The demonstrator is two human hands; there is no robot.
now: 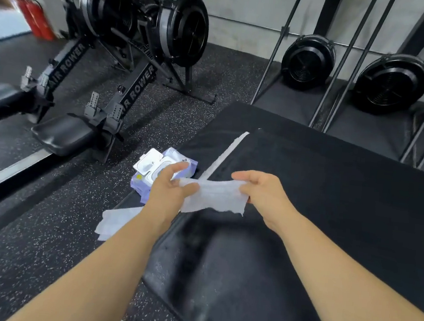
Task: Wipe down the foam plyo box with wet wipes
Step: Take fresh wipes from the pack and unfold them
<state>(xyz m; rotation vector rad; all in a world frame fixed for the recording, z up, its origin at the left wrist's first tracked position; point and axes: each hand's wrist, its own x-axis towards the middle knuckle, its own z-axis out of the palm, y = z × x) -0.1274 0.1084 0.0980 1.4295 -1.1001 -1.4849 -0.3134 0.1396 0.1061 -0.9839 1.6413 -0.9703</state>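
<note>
Beneath white wipe (215,197), smeared black box (331,212).

A single wide-angle camera is riding on the person's head, looking forward and steeply down over the foam plyo box (332,199), so both forearms are reaching in from the bottom edge. It is sitting close above the left hand (170,190) and right hand (262,191), which are holding a wet wipe (215,196) near mid-frame. Its upper edge is taking in the rowing machines (140,35) at left and the wall (248,2) beyond.
</note>
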